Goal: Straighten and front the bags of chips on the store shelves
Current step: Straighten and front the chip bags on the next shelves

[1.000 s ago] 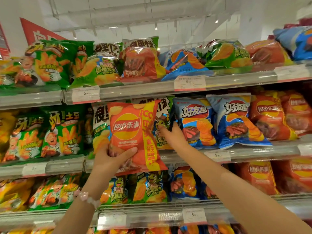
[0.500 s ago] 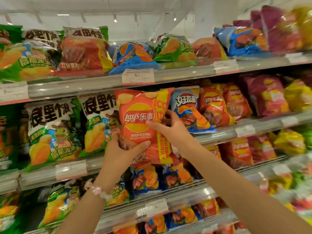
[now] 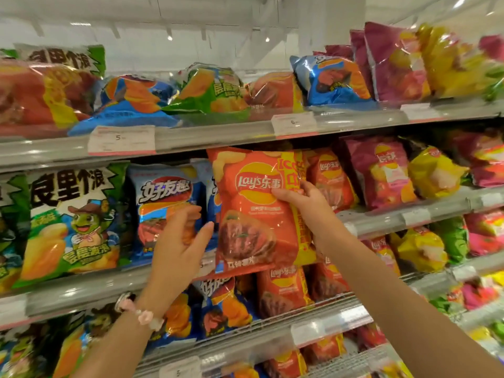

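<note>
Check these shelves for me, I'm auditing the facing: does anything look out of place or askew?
Yes. On the top shelf, the blue bag, green bag and orange bag lie slumped flat instead of upright. The orange Lay's bag isn't shelved: the right hand holds it before the middle shelf.

Tiered grey metal shelves (image 3: 245, 132) run across a brightly lit shop, each front rail carrying a clear plastic strip with white price tags (image 3: 121, 140) edged in red. The lower tiers show wire racking (image 3: 327, 304) behind the rails. Above the top tier rises a white wall (image 3: 169, 47), and a white ceiling carries small spot lights (image 3: 170, 37) whose glare glints off the shelf edges.
</note>
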The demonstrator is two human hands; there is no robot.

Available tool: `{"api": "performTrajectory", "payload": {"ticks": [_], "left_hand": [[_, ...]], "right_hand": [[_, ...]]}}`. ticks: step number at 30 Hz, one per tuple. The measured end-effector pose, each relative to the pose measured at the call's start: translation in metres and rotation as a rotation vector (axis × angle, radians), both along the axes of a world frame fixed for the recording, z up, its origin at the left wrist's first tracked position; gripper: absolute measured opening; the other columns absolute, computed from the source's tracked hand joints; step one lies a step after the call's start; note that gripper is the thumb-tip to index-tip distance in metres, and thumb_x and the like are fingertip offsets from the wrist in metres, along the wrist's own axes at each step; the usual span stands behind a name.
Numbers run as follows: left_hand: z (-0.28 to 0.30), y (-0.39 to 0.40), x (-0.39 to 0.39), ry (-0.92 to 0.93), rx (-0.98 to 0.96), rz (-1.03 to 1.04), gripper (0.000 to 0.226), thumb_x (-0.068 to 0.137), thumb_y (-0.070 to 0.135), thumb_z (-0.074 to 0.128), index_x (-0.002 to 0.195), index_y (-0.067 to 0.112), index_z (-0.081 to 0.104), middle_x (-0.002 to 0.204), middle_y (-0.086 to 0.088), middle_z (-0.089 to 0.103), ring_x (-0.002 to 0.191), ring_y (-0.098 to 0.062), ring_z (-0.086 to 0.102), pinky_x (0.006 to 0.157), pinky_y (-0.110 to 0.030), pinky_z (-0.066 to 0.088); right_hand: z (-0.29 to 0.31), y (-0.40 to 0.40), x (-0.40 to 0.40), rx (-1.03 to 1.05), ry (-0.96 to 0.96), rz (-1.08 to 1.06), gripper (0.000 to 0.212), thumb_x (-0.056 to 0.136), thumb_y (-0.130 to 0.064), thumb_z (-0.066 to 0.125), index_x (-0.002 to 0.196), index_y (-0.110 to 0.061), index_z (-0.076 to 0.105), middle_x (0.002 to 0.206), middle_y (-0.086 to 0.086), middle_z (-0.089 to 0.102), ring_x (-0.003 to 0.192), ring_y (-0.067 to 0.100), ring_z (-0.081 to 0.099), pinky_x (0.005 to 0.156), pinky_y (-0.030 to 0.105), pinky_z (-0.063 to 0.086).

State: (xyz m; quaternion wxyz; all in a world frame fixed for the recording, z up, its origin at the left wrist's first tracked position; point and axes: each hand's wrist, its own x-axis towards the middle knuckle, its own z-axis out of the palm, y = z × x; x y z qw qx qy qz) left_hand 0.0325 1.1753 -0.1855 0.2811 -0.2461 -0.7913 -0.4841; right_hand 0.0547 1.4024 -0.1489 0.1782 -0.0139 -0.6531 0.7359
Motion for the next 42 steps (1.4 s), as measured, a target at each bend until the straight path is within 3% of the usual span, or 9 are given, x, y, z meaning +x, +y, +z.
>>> {"api": "performTrajectory", "payload": {"ticks": [7, 12, 16, 18, 20, 27, 31, 37, 42], "left_hand": [[-0.006, 0.096, -0.008, 0.311, -0.398, 0.292, 0.044, 0.071, 0.018, 0.057, 0.113, 0.006, 0.063, 0.119, -0.013, 0.057, 0.117, -0.036, 0.048, 0.099, -0.067, 0.030], [-0.015, 0.162, -0.017, 0.299, -0.618, 0.367, 0.059, 0.072, 0.041, 0.059, 0.127, 0.018, 0.059, 0.142, -0.009, 0.046, 0.140, -0.035, 0.029, 0.108, -0.069, 0.010], [-0.019, 0.196, -0.037, 0.202, -0.801, 0.390, 0.089, 0.072, 0.052, 0.059, 0.149, 0.039, 0.017, 0.160, 0.000, 0.005, 0.146, -0.024, -0.015, 0.109, -0.068, -0.006], [-0.020, 0.207, -0.048, 0.155, -0.862, 0.385, 0.111, 0.066, 0.067, 0.055, 0.145, 0.043, -0.020, 0.158, 0.002, -0.020, 0.142, -0.022, -0.029, 0.107, -0.067, -0.009], [-0.022, 0.216, -0.055, 0.130, -0.858, 0.350, 0.124, 0.055, 0.086, 0.048, 0.136, 0.044, -0.037, 0.153, 0.004, -0.033, 0.140, -0.021, -0.033, 0.106, -0.065, -0.013], [-0.023, 0.246, -0.069, 0.142, -0.744, 0.244, 0.115, 0.057, 0.086, 0.053, 0.135, 0.058, -0.026, 0.154, 0.011, -0.028, 0.137, -0.007, -0.036, 0.110, -0.065, -0.012], [-0.026, 0.256, -0.075, 0.115, -0.757, 0.311, 0.098, 0.067, 0.085, 0.043, 0.130, 0.061, -0.028, 0.160, 0.008, -0.010, 0.140, -0.013, -0.030, 0.106, -0.065, -0.018], [-0.031, 0.260, -0.078, 0.134, -0.783, 0.398, 0.082, 0.080, 0.077, 0.038, 0.135, 0.055, -0.019, 0.160, 0.008, 0.008, 0.138, -0.012, -0.032, 0.102, -0.063, -0.023], [-0.029, 0.264, -0.077, 0.128, -0.813, 0.398, 0.081, 0.082, 0.075, 0.036, 0.140, 0.052, -0.016, 0.160, 0.008, 0.010, 0.140, -0.016, -0.032, 0.101, -0.065, -0.023]], "right_hand": [[0.003, 0.104, -0.023, 0.044, 0.031, 0.002, 0.068, 0.067, -0.035, 0.082, 0.125, -0.023, 0.050, 0.111, 0.003, 0.066, 0.092, 0.024, 0.069, 0.078, 0.043, 0.058], [0.002, 0.168, -0.038, 0.072, 0.083, 0.003, 0.060, 0.074, -0.029, 0.078, 0.126, -0.021, 0.049, 0.104, 0.000, 0.067, 0.078, 0.015, 0.071, 0.054, 0.027, 0.055], [0.007, 0.205, -0.055, 0.173, 0.150, -0.042, 0.046, 0.078, -0.026, 0.075, 0.118, -0.025, 0.054, 0.102, -0.003, 0.065, 0.083, 0.015, 0.069, 0.061, 0.030, 0.057], [0.007, 0.219, -0.065, 0.206, 0.167, -0.031, 0.041, 0.080, -0.026, 0.073, 0.117, -0.026, 0.054, 0.109, 0.001, 0.065, 0.092, 0.020, 0.067, 0.074, 0.039, 0.058], [0.003, 0.229, -0.074, 0.215, 0.166, -0.022, 0.040, 0.083, -0.026, 0.071, 0.119, -0.025, 0.054, 0.114, 0.001, 0.065, 0.098, 0.021, 0.065, 0.082, 0.041, 0.056], [-0.022, 0.234, -0.094, 0.392, 0.243, -0.156, 0.058, 0.089, -0.032, 0.062, 0.137, -0.009, 0.040, 0.121, 0.000, 0.055, 0.109, 0.014, 0.055, 0.076, 0.014, 0.047], [-0.027, 0.233, -0.098, 0.443, 0.254, -0.168, 0.071, 0.090, -0.034, 0.060, 0.146, -0.009, 0.024, 0.136, 0.006, 0.047, 0.124, 0.022, 0.049, 0.100, 0.040, 0.045], [-0.040, 0.237, -0.078, 0.575, 0.388, -0.186, 0.093, 0.082, -0.057, 0.059, 0.151, -0.025, 0.006, 0.154, -0.002, 0.019, 0.137, 0.007, 0.024, 0.109, 0.029, 0.027], [-0.054, 0.239, -0.067, 1.007, 0.493, -0.225, 0.080, 0.080, -0.049, 0.067, 0.147, -0.033, 0.025, 0.158, -0.003, 0.003, 0.142, 0.019, 0.018, 0.103, 0.031, 0.032]]}}
